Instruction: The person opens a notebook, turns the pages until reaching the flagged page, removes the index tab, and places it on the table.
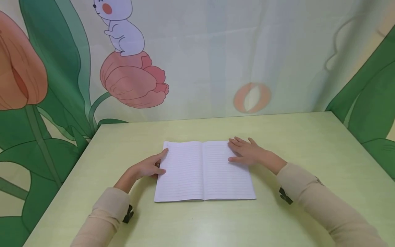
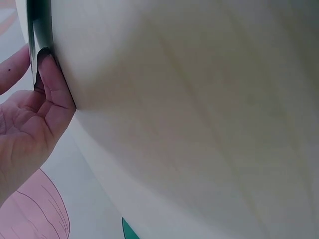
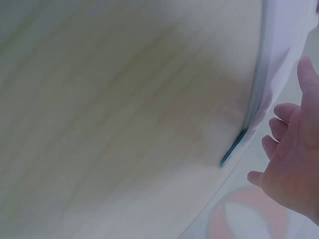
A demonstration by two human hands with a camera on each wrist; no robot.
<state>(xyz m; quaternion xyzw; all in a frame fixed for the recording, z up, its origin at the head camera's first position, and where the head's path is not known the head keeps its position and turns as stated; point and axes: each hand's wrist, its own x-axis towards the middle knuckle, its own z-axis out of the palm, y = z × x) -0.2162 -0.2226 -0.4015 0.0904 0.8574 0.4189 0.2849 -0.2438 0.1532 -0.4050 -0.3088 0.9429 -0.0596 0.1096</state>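
Observation:
An open notebook (image 1: pixel 182 183) with blank lined pages lies on the pale table, its fold running down the middle. At its left edge my left hand (image 1: pixel 148 167) grips the pages, with thumb and index finger on top. In the left wrist view, other fingers of the left hand (image 2: pixel 37 112) curl beneath the notebook's edge. Over the upper right page is my right hand (image 1: pixel 249 153), fingers spread and holding nothing. Seen from the right wrist, the right hand (image 3: pixel 294 144) is beside the notebook (image 3: pixel 279 45); whether it touches the paper I cannot tell.
The pale green table (image 1: pixel 200 226) extends around the notebook. Behind it hangs a curtain (image 1: pixel 200 68) printed with a white animal, tulips and leaves. Beige sleeves (image 1: pixel 105 212) cover both forearms, with a dark device (image 1: pixel 285 196) under each wrist.

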